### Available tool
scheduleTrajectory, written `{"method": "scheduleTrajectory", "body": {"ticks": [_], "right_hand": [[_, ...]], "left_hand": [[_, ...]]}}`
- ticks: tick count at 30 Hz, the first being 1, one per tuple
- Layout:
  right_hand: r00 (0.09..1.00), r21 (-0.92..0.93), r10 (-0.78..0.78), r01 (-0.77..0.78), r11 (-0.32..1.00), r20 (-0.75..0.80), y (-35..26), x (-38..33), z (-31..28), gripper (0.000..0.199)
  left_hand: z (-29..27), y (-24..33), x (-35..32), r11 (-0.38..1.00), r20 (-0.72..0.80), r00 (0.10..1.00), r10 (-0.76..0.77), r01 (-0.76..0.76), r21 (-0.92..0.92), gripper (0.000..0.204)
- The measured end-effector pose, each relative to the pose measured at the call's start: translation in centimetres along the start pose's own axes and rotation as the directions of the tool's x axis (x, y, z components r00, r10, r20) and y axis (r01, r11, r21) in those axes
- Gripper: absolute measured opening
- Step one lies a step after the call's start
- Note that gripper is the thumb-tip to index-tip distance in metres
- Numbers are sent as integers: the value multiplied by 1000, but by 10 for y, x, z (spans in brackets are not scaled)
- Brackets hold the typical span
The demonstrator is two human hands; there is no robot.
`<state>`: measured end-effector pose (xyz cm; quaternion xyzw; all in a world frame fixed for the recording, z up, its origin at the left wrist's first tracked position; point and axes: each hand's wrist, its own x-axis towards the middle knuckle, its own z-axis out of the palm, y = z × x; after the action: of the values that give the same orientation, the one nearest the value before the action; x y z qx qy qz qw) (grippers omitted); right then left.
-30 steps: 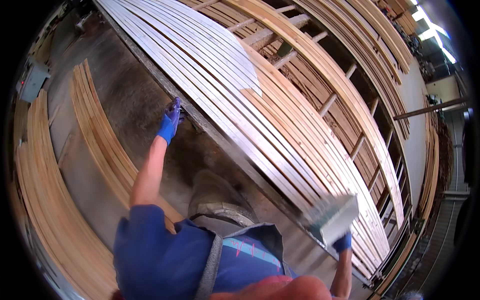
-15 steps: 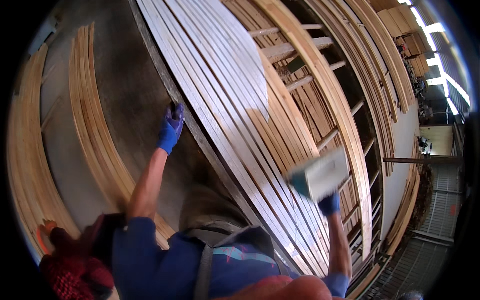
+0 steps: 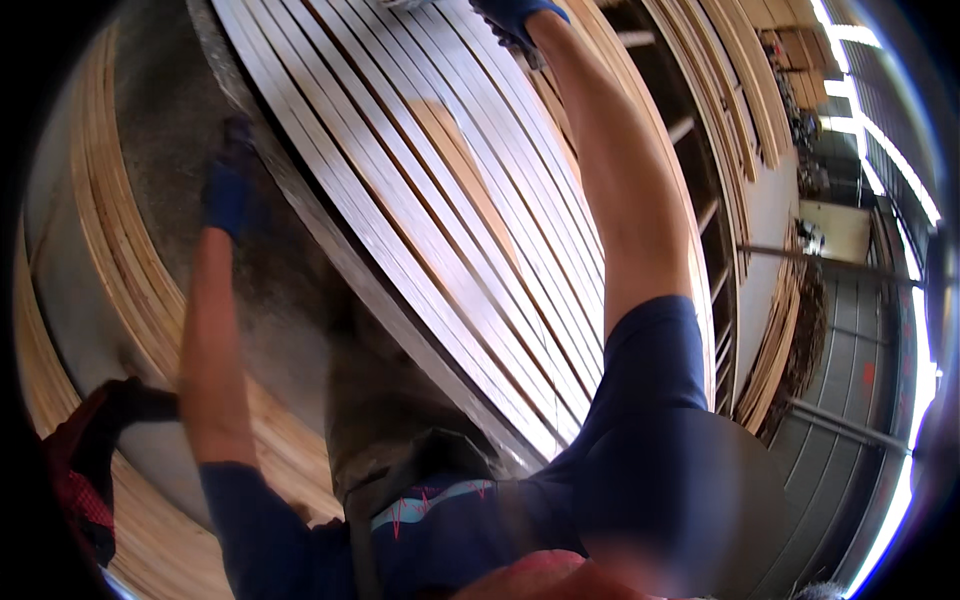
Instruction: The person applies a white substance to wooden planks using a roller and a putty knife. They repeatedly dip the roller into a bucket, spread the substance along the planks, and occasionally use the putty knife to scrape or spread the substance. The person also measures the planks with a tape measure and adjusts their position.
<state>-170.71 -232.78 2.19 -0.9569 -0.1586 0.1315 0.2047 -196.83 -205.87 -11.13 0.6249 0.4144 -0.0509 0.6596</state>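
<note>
Head view looks down on a wide bed of pale painted slats (image 3: 420,190) laid side by side on a desk (image 3: 330,250), whose dark metal edge runs diagonally from the upper left down toward the person's chest. One bare, unpainted wooden patch (image 3: 465,160) shows among the white slats, near their middle. Left hand (image 3: 228,185), in a blue glove, rests at the desk's dark edge, just to the left of the slats; the fingers look curled against that edge, but motion blur hides whether they grip it or only press on it. Right hand (image 3: 515,15), also blue-gloved, reaches far up across the slats to the top rim of the picture, with the bare forearm stretched over them; the hand is cut off by the rim, so I cannot tell whether it is spread, closed, or pinching anything. A small grey-white object (image 3: 405,4) shows just left of that hand at the rim, too cropped to identify. Left of the desk, beyond a grey strip of floor (image 3: 150,100), lie curved stacks of bare wooden strips (image 3: 100,230). Right of the slats, more wooden strips (image 3: 730,90) are racked, and further right stands a grey wall (image 3: 850,400).
</note>
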Motion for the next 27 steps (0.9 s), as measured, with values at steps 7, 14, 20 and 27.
{"method": "scheduleTrajectory", "body": {"ticks": [7, 14, 20, 27], "right_hand": [[995, 79, 48, -55, 995, 91, 109, -197, -17, 27], [994, -90, 49, -40, 995, 100, 261, -509, -56, 27], [998, -35, -12, 14, 999, 63, 472, -794, -81, 33], [995, -100, 92, -88, 991, 39, 555, -993, -102, 34]], "left_hand": [[-53, -190, -65, 904, -93, 900, 427, -424, 46, 46], [-8, -391, -248, 970, 205, 959, 196, -220, 105, 39], [70, -396, -426, 933, 419, 875, 242, -328, 147, 38], [-17, -721, -597, 973, 310, 933, -181, 126, 191, 24]]}}
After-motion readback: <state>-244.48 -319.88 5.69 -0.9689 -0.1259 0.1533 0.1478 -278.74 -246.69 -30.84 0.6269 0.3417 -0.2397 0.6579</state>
